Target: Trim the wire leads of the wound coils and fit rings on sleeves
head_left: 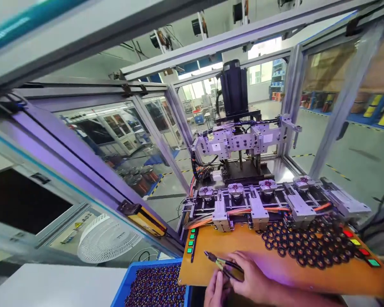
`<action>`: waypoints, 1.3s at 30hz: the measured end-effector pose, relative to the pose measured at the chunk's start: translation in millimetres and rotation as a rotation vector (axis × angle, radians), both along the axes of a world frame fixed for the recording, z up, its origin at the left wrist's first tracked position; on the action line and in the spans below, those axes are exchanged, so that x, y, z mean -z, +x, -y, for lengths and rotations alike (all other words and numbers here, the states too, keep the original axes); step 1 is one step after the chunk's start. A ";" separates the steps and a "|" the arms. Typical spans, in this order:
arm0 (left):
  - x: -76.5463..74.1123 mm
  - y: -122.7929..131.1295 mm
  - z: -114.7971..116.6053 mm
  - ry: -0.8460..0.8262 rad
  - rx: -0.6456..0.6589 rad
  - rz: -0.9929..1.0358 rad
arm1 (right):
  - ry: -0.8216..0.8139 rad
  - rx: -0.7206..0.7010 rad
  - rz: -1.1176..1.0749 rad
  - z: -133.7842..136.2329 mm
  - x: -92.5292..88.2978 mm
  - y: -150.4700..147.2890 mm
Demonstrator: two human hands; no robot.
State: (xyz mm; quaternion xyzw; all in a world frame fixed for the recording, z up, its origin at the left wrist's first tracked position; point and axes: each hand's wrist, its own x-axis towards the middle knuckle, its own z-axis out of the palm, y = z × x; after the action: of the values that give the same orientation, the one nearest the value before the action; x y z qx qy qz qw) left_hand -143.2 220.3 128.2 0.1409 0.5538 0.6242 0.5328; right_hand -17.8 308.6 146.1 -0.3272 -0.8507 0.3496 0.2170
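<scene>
The right hand (251,277) is curled round the splayed handles of the pliers (218,260), whose tip points left and far, above the near left part of the orange desk (230,241). The left hand (216,289) has its fingers bent together at the near handle; whether they pinch anything cannot be told. Good handling here seems to mean a light, steady grip, left fingertips clear of the closing handles, and the tip kept off the green buttons (190,243).
</scene>
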 end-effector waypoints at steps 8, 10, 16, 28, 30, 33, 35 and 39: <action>-58.7 21.3 -27.7 0.327 -0.041 0.047 | -0.518 -0.049 -0.489 -10.8 -22.7 30.4; -77.7 24.8 -27.8 0.385 -0.021 0.055 | -0.850 -0.117 -0.487 -21.2 -35.3 38.7; -113.0 34.4 -20.8 0.506 0.205 0.111 | -1.834 -0.388 -0.520 -23.6 -77.9 51.4; -110.2 24.1 -23.6 0.530 0.493 0.139 | -1.910 -0.519 -0.833 4.7 -77.1 38.7; -107.5 19.6 -26.2 0.524 0.510 0.127 | -1.886 -0.494 -0.850 4.0 -83.0 37.2; -98.3 8.7 -32.5 0.473 0.505 -0.019 | -1.619 -0.439 -0.822 -8.4 -102.1 40.1; -85.4 2.6 -36.2 0.356 0.453 -0.350 | -1.395 -0.424 -0.740 -24.3 -116.7 49.7; -45.2 2.8 -34.6 0.144 0.271 -0.834 | -1.108 -0.206 -0.533 -62.9 -130.0 84.5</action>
State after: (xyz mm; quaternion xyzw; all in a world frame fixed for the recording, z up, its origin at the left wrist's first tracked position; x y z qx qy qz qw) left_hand -140.4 255.0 173.5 0.4889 0.6529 0.4754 0.3296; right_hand 66.7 371.4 276.1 -0.2089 -0.4867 0.8278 0.1849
